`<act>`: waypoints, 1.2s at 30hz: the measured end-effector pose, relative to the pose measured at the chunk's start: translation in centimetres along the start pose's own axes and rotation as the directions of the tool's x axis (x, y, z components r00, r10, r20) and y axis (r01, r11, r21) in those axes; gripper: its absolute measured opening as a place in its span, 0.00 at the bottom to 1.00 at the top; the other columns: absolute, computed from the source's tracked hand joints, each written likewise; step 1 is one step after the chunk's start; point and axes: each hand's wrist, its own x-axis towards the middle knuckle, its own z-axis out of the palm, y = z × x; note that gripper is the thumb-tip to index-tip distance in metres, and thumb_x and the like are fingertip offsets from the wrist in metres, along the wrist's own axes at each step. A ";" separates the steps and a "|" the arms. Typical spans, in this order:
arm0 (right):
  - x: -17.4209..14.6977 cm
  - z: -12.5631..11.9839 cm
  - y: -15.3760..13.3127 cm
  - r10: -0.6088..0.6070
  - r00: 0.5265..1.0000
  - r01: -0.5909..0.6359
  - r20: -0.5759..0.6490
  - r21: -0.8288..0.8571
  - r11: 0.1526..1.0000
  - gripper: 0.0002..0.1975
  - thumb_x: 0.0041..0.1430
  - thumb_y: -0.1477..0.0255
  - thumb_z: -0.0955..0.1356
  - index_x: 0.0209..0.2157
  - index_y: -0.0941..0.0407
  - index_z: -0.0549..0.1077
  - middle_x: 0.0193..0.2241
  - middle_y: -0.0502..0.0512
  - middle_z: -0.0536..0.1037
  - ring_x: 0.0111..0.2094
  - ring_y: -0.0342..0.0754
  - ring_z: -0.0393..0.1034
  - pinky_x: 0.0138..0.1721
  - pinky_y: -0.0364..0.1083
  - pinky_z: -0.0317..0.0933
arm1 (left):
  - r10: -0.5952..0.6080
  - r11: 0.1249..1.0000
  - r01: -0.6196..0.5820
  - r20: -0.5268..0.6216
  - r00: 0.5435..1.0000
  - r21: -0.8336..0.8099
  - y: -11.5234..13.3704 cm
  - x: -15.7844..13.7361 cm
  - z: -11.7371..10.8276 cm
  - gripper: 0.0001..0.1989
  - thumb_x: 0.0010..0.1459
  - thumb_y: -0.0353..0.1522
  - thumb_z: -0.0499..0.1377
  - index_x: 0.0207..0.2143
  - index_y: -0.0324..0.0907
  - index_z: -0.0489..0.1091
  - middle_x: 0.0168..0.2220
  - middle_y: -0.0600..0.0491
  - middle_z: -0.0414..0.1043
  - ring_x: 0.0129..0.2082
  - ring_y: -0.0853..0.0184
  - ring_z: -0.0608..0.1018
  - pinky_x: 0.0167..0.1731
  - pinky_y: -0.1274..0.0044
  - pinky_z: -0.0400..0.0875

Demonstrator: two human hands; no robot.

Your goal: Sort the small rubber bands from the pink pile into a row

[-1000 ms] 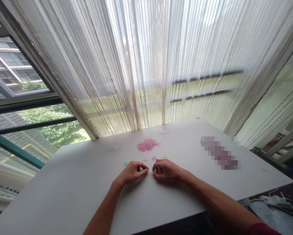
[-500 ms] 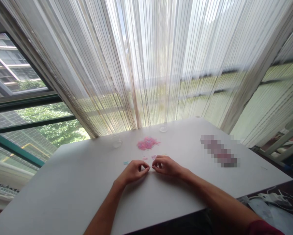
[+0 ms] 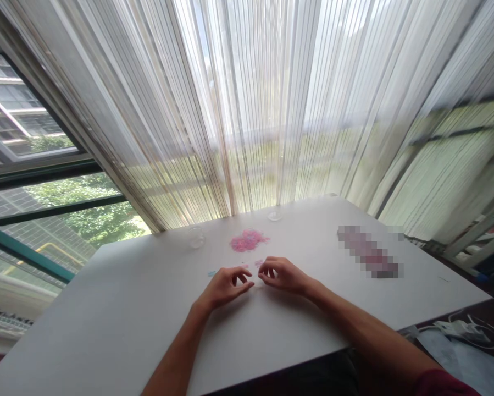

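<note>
Thumb and fingers stand parted on my left hand (image 3: 231, 285); my right hand (image 3: 283, 274) curls opposite, and whether it pinches anything I cannot tell. A few teal pieces (image 3: 211, 273) and purple pieces (image 3: 259, 263) lie apart just beyond; most seem left in the pink heap (image 3: 248, 241) farther off. Clear containers (image 3: 196, 237) flank that heap, and my knuckles partly block the nearer pieces.

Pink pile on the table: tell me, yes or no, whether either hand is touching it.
No, the pink pile lies farther back on the table, apart from both the left hand and the right hand.
</note>
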 end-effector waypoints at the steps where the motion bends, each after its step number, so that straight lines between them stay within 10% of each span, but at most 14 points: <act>1: 0.0 0.0 0.0 -0.002 1.000 0.002 0.001 0.002 1.000 0.05 0.58 0.74 0.67 0.31 0.57 0.76 0.27 0.52 0.73 0.25 0.40 0.68 0.29 0.39 0.64 | 0.004 1.000 -0.004 -0.016 1.000 0.000 0.0 0.0 0.1 0.15 0.56 0.42 0.61 0.39 0.42 0.76 0.29 0.54 0.78 0.21 0.73 0.65 0.25 0.80 0.64; 20: 0.1 0.2 0.0 -0.022 0.999 0.022 -0.028 0.000 1.000 0.05 0.58 0.74 0.68 0.31 0.57 0.77 0.26 0.51 0.73 0.24 0.40 0.67 0.28 0.39 0.63 | 0.123 0.992 -0.118 -0.136 0.983 0.043 -0.2 0.3 -0.2 0.08 0.59 0.36 0.59 0.34 0.42 0.76 0.30 0.54 0.74 0.23 0.73 0.65 0.27 0.81 0.64; 36: 0.2 -1.6 0.3 0.037 0.981 -0.044 -0.189 -0.030 0.999 0.06 0.60 0.73 0.66 0.32 0.57 0.76 0.27 0.52 0.74 0.25 0.41 0.68 0.29 0.40 0.64 | -0.057 0.980 0.123 -0.376 0.925 0.155 -4.3 -0.9 -6.2 0.18 0.54 0.45 0.59 0.31 0.41 0.79 0.20 0.57 0.63 0.21 0.71 0.62 0.24 0.79 0.60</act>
